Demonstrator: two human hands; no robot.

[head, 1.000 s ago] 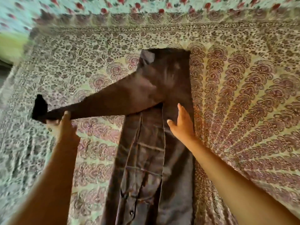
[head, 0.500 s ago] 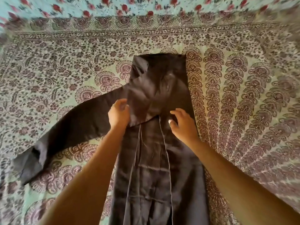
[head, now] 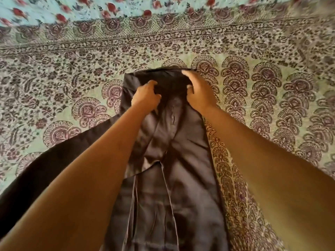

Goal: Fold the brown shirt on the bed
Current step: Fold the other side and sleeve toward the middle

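The brown shirt (head: 174, 160) lies lengthwise on the bed, its sides folded in toward the middle, collar end away from me. One long sleeve (head: 45, 171) trails out to the lower left, partly hidden under my left arm. My left hand (head: 146, 96) grips the cloth near the collar on the left, fingers curled into a fold. My right hand (head: 198, 91) rests at the collar's right corner, fingers bent over the top edge and pinching the fabric.
The bed is covered by a patterned sheet (head: 262, 98) with maroon paisley and floral print on pale green. A band of light blue cloth with red flowers (head: 108, 9) runs along the far edge.
Both hands have moved up from the shirt's chest to the collar end. Before that, my left hand let go of the sleeve, which now lies on the bed at left.
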